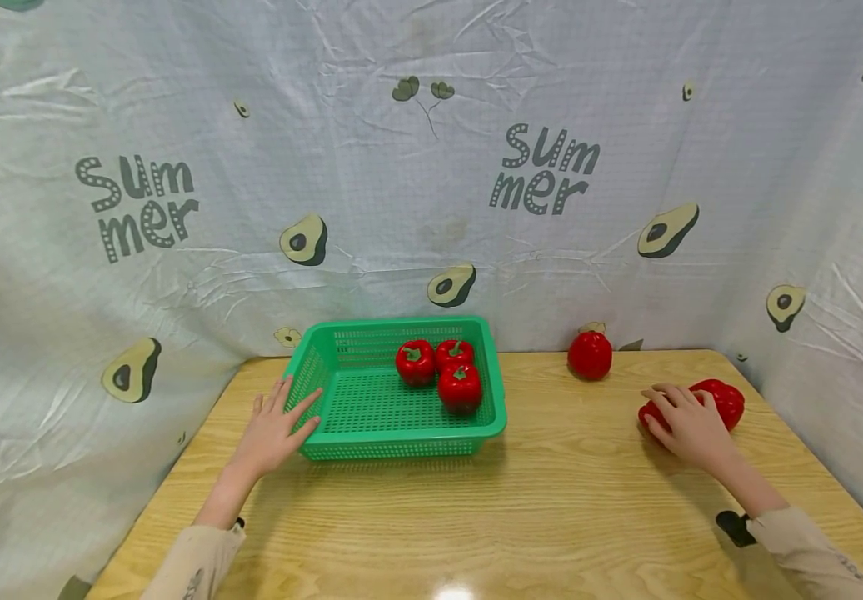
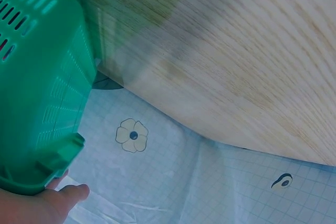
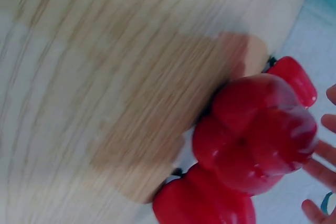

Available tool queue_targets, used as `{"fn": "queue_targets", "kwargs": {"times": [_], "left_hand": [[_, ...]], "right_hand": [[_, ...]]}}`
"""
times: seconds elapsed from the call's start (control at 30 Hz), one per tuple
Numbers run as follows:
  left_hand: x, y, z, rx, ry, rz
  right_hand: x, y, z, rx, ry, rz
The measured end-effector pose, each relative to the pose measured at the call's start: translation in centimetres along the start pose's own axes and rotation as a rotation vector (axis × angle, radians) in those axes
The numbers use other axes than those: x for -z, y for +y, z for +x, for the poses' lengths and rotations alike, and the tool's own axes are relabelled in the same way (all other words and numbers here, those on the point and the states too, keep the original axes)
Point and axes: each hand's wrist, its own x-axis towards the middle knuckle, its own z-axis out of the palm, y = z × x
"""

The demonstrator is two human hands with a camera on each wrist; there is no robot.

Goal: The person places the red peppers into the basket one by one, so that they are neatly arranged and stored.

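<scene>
Left hand splayed at basket — right hand over pepper

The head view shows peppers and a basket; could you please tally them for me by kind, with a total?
Peppers: 6 (3 in the basket, 3 outside it)
Basket: 1
Total: 7
</scene>
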Motion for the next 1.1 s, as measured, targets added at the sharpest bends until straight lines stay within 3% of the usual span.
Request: {"fn": "queue_targets", "kwargs": {"times": [0.3, 0.63, 1.1], "left_hand": [[0.0, 0.0, 0.0, 0.002, -0.007, 0.004], [-0.1, 0.0, 0.0, 0.001, -0.007, 0.008], [-0.1, 0.0, 0.0, 0.002, 0.004, -0.004]], "right_hand": [[-0.5, 1.0, -0.3, -0.127, -0.103, -0.043], [-0.7, 1.3, -0.4, -0.183, -0.213, -0.057], [-0.7, 1.1, -0.4, -0.102, -0.131, -0.106]]}}
